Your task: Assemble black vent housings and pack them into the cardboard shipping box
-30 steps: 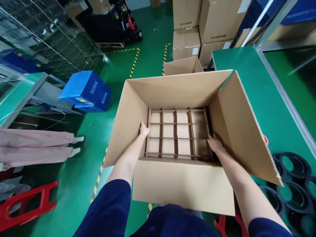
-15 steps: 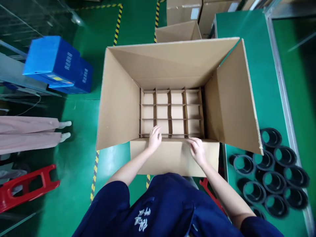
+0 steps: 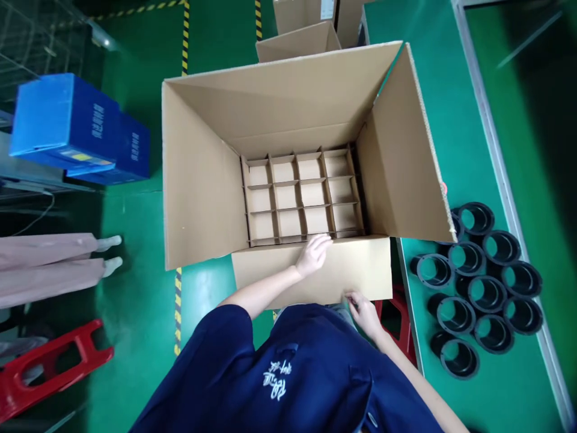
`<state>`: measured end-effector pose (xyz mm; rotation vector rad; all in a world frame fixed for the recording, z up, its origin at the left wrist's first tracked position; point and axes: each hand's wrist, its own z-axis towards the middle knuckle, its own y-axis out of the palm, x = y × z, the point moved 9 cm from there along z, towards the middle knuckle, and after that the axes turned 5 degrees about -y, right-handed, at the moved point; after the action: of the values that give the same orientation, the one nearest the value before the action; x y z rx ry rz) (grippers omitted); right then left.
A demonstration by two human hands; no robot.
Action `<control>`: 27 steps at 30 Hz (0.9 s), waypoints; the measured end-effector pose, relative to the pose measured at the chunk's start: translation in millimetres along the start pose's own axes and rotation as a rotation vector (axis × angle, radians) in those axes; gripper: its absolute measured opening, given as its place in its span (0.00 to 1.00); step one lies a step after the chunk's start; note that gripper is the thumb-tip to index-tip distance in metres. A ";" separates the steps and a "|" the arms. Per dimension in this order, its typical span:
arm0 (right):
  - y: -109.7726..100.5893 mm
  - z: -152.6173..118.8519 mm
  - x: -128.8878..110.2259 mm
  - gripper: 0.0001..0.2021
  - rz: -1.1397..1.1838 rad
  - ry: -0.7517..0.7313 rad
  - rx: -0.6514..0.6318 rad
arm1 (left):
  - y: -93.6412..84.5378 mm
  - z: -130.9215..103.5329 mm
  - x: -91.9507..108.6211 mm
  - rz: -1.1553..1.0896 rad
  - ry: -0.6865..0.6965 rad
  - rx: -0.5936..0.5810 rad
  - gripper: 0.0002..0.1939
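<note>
A large open cardboard box (image 3: 202, 174) stands before me with its flaps spread. Inside it lies a cardboard divider grid (image 3: 300, 180) with several square cells and nothing in them. My left hand (image 3: 314, 254) rests at the box's near edge, by the grid's front strip, its fingers extended and holding nothing visible. My right hand (image 3: 363, 310) is lower, at the outer edge of the near flap (image 3: 338, 270), with its fingers curled together there; whether they pinch the flap cannot be made out.
Several black cylinders (image 3: 451, 314) stand on the green table (image 3: 433, 66) at the right. Blue boxes (image 3: 85, 123) are at the left, above a person's legs (image 3: 49, 264) and a red stool (image 3: 54, 367). More cartons (image 3: 304, 15) stand beyond the box.
My left hand has moved right along the box's near edge. My right hand has dropped from that edge to the flap's outer edge. The view has shifted and turned slightly.
</note>
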<state>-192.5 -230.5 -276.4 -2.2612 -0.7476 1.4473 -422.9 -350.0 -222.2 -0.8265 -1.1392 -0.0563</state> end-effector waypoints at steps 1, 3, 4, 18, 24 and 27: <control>1.8 -2.9 4.4 0.13 -0.029 0.043 -0.015 | -8.6 6.2 -6.2 0.024 -0.012 0.012 0.20; 11.4 -12.3 3.8 0.14 -0.089 0.140 -0.089 | -17.4 11.0 -6.9 0.048 0.009 -0.008 0.19; 17.2 -16.9 -0.1 0.13 -0.102 0.191 -0.127 | -17.8 10.0 -3.6 0.049 0.038 -0.032 0.19; -13.8 -66.3 34.2 0.11 0.000 0.244 0.002 | 30.0 -4.7 -14.7 -0.357 -0.738 0.101 0.17; -45.9 -50.2 60.1 0.21 0.441 0.220 0.183 | -37.1 1.3 -132.4 -0.435 -1.318 0.475 0.19; -57.0 -19.1 47.5 0.25 0.467 0.241 0.175 | -42.3 -8.8 -179.4 -0.524 -1.508 0.457 0.22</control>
<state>-172.9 -156.6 -271.3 -2.5091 -0.0134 1.3206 -515.2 -449.6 -347.1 0.0088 -2.6297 0.4555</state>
